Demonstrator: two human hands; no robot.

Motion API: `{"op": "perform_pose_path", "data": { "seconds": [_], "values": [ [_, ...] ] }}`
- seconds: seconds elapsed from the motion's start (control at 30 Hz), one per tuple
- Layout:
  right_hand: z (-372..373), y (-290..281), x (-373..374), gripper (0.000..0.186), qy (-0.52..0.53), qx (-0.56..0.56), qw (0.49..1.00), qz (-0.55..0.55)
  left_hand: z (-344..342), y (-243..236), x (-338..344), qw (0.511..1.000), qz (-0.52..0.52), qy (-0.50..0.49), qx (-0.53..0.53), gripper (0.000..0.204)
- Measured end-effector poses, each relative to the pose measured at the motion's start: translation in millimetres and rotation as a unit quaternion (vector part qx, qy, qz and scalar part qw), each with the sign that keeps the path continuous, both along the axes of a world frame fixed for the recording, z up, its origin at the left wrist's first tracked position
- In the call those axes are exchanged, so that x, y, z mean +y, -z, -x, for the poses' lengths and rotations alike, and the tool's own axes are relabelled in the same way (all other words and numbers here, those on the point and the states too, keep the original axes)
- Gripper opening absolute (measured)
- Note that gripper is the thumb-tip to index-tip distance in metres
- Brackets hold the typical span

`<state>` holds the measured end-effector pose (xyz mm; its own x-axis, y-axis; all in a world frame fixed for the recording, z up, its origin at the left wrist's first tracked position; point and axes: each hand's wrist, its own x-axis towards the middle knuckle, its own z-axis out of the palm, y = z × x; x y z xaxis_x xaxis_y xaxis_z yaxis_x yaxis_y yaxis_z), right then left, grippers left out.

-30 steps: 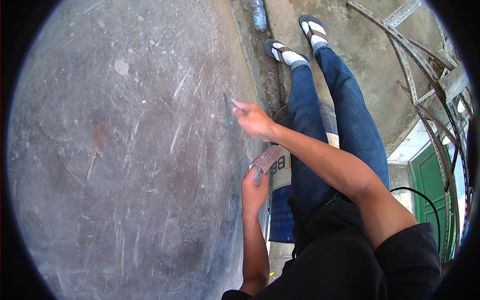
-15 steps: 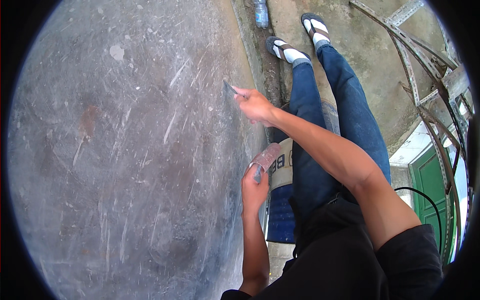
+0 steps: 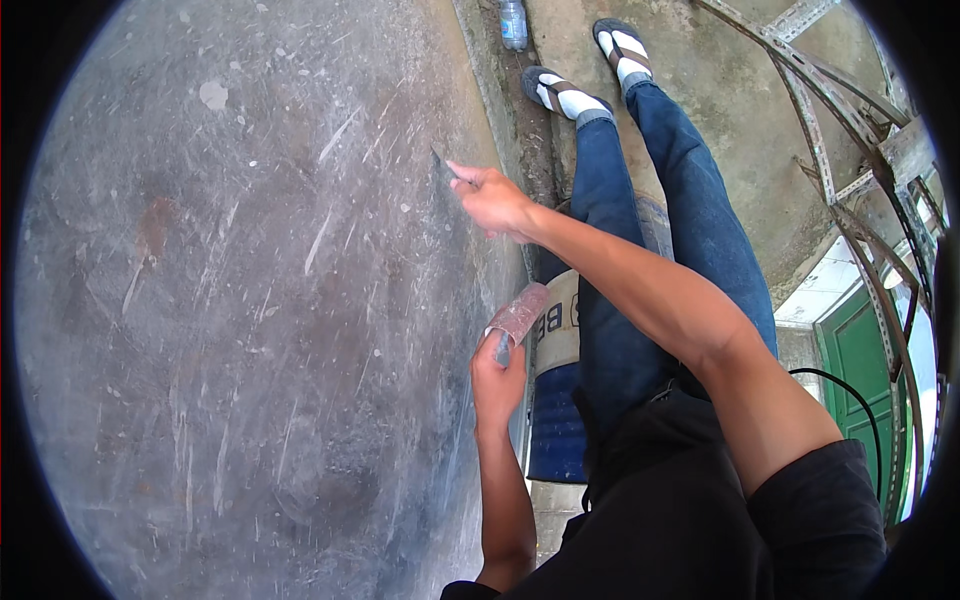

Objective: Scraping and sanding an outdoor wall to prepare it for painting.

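My right hand (image 3: 493, 203) is closed around a small scraper, its thin dark blade (image 3: 439, 164) pointing up and left against the grey wall (image 3: 300, 330). The fingers hide its handle. Lower down, my left hand (image 3: 496, 388) grips a curled, dusty pinkish-brown sheet (image 3: 519, 311) that looks like sandpaper. A small grey flat piece (image 3: 503, 349) shows at the sheet's lower end, beside the thumb; its kind is not clear. The wall's surface carries white scratches, pale spots and a brownish patch (image 3: 154, 228).
A blue and cream drum (image 3: 556, 425) stands beside my legs, close to the wall. A plastic bottle (image 3: 514, 25) lies along the wall's foot. Rusty metal framework (image 3: 810, 110) rises on the right, with a green door (image 3: 855, 350) behind it.
The whole view has shifted a little, so everything sits slightly further left and up. The scraper blade has tilted a bit steeper. Both hands keep their hold.
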<state>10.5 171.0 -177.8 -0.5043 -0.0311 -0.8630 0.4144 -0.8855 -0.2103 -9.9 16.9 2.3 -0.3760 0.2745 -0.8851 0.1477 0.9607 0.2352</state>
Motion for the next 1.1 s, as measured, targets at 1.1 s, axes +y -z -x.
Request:
{"op": "perform_pose_path", "data": {
  "seconds": [1.1],
  "values": [
    [6.4, -6.1, -4.1, 0.051, 0.011, -0.02, 1.0, -0.004, -12.4, -1.8, -3.8, 1.0, 0.015, -0.011, -0.009, 0.036]
  ]
}}
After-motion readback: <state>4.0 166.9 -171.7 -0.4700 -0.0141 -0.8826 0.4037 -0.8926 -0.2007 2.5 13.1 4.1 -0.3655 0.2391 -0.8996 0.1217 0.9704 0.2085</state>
